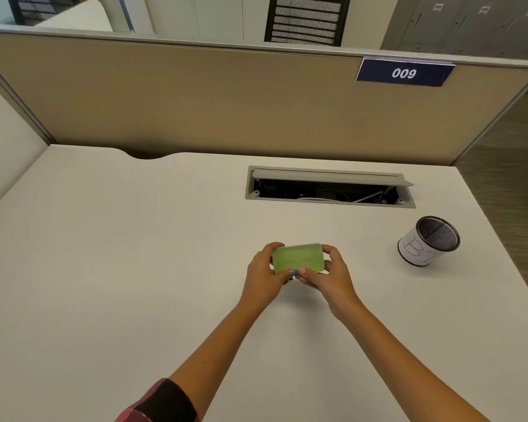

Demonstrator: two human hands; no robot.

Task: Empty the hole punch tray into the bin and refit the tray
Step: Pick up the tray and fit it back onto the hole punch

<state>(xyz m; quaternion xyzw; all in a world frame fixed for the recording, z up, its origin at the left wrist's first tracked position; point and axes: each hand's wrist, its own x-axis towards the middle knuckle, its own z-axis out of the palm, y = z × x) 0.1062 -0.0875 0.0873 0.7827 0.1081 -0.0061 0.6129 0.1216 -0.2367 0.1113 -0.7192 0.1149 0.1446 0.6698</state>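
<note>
Punch point(297, 257), a green block with rounded corners, sits between both hands just above the table point(134, 269), near the middle of its front half. Its broad green face is turned up toward the camera; whether that face is the tray or the body cannot be told. The left hand point(264, 275) clasps its left end, fingers curled over the far edge and thumb on the near edge. The right hand point(326, 274) clasps its right end the same way, thumb tip meeting the left thumb at the near edge. Each grip is clenched on the punch.

Both forearms reach in from the lower edge, the left with a dark cuff and plaid sleeve point(162, 403) pushed up.

The bin point(429, 242), a small round mesh cup wrapped in white paper with pen marks, stands upright to the right of the hands, well apart from them, near the table's right edge. Behind the hands a cable hatch point(329, 187) is set in the table, its lid raised, with wires inside. A tan partition point(195, 95) rises at the back, bearing a blue sign point(404, 73) that reads 009.
</note>
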